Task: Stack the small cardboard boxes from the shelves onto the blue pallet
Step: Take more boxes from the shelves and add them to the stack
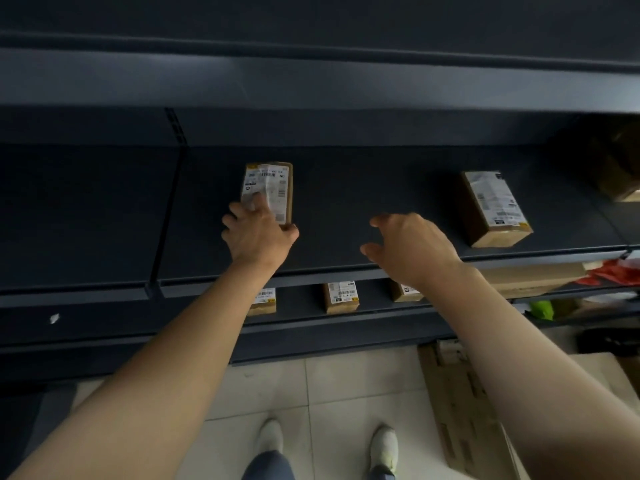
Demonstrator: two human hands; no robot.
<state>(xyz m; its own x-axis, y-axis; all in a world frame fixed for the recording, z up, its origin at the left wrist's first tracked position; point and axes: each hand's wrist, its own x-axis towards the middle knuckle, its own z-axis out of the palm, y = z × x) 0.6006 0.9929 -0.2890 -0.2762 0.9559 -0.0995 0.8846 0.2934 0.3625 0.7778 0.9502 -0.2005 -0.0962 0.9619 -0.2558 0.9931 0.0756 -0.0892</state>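
One small box (273, 181) under left hand (258, 237)

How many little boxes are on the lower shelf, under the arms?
3. The left box peeks from behind the left arm, the middle box sits between the arms, the right box is partly behind the right arm. The arms may hide more.
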